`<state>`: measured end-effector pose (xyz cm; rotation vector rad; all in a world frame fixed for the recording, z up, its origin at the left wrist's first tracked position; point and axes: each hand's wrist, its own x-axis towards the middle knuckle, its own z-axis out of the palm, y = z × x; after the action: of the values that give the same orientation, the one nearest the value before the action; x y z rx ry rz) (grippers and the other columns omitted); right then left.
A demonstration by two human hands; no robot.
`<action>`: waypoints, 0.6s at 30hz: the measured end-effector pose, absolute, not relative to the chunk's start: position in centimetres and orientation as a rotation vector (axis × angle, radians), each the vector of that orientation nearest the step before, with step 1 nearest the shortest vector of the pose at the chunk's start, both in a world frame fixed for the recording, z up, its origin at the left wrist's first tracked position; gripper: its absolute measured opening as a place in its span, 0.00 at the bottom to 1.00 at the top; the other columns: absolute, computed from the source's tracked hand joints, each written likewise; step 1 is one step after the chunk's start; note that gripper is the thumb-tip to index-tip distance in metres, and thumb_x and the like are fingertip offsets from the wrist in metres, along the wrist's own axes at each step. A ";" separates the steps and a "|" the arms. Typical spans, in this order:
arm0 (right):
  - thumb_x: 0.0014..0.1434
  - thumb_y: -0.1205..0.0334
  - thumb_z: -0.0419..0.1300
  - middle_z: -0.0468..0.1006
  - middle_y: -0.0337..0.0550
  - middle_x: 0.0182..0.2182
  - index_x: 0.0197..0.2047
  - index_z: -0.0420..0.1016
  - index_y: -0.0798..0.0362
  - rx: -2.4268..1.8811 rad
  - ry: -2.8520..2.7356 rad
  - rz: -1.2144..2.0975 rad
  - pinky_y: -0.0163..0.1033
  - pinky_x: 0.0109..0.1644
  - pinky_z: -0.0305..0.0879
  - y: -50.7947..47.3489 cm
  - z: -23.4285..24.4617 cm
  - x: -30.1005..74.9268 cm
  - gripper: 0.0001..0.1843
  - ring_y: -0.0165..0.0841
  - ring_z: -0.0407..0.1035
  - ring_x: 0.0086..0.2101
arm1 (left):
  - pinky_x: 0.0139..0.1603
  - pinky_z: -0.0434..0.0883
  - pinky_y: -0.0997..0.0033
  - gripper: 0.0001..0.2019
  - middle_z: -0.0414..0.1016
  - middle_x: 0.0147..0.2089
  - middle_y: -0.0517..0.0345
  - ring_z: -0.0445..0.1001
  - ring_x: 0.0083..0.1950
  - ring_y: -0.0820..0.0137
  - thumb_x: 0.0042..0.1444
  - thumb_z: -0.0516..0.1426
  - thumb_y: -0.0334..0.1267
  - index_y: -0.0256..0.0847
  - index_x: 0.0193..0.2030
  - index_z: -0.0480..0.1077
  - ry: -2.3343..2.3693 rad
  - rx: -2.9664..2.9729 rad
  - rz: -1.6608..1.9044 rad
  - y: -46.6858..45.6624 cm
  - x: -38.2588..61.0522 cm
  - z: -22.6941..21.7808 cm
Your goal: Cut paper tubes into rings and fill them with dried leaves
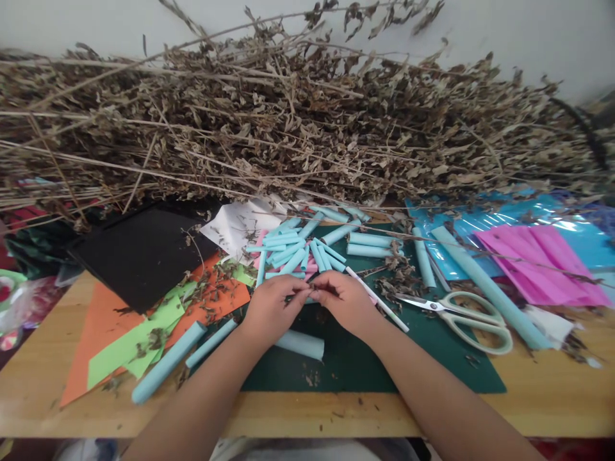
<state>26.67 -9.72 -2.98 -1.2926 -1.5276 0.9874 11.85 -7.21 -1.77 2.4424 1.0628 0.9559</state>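
Note:
My left hand (272,308) and my right hand (344,299) meet over the dark green cutting mat (365,368), fingertips pinched together on a small thin piece between them, too small to name. Just beyond the fingers lies a heap of short light-blue paper rolls (298,251) with some pink ones mixed in. One light-blue roll (302,344) lies on the mat under my left wrist. A thin white stick (379,301) runs beside my right hand.
A big pile of dry leafy branches (288,128) fills the back of the wooden table (552,397). White-handled scissors (464,315) lie right of my hands. Black (144,253), orange (96,326) and green (129,349) sheets sit left; long blue rolls (490,288), pink sheets (542,262) right.

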 end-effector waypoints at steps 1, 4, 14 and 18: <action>0.47 0.65 0.55 0.68 0.35 0.20 0.27 0.67 0.53 -1.278 -1.495 1.033 0.33 0.26 0.58 -9.7 -3.0 26.7 0.01 0.27 0.61 0.22 | 0.31 0.67 0.77 0.03 0.73 0.27 0.60 0.71 0.30 0.74 0.50 0.53 0.32 0.38 0.28 0.68 1.027 2.465 0.992 -7.2 11.8 -1.8; 0.47 0.65 0.54 0.64 0.33 0.19 0.27 0.65 0.53 -1.220 -1.408 1.162 0.32 0.24 0.56 -9.6 -3.0 26.9 0.02 0.26 0.58 0.21 | 0.35 0.68 0.76 0.04 0.73 0.30 0.57 0.71 0.34 0.74 0.51 0.51 0.31 0.38 0.32 0.67 0.889 2.557 1.081 -7.0 11.6 -2.1; 0.56 0.58 0.45 0.58 0.32 0.17 0.26 0.60 0.53 -1.119 -1.413 1.254 0.32 0.24 0.52 -10.1 -3.1 26.7 0.11 0.26 0.54 0.20 | 0.42 0.68 0.68 0.14 0.72 0.39 0.52 0.70 0.42 0.70 0.51 0.53 0.35 0.38 0.46 0.63 0.768 2.712 1.033 -6.9 11.7 -2.9; 0.57 0.59 0.45 0.55 0.31 0.15 0.20 0.56 0.53 -1.119 -1.345 1.225 0.32 0.21 0.49 -10.2 -3.1 26.7 0.15 0.24 0.51 0.18 | 0.43 0.67 0.69 0.14 0.72 0.39 0.52 0.69 0.41 0.70 0.52 0.51 0.37 0.38 0.46 0.63 0.772 2.733 0.994 -6.9 11.6 -2.2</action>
<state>26.71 -10.22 -3.13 -1.1192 -1.3453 1.2249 11.58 -6.89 -2.24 2.7335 0.7722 0.9943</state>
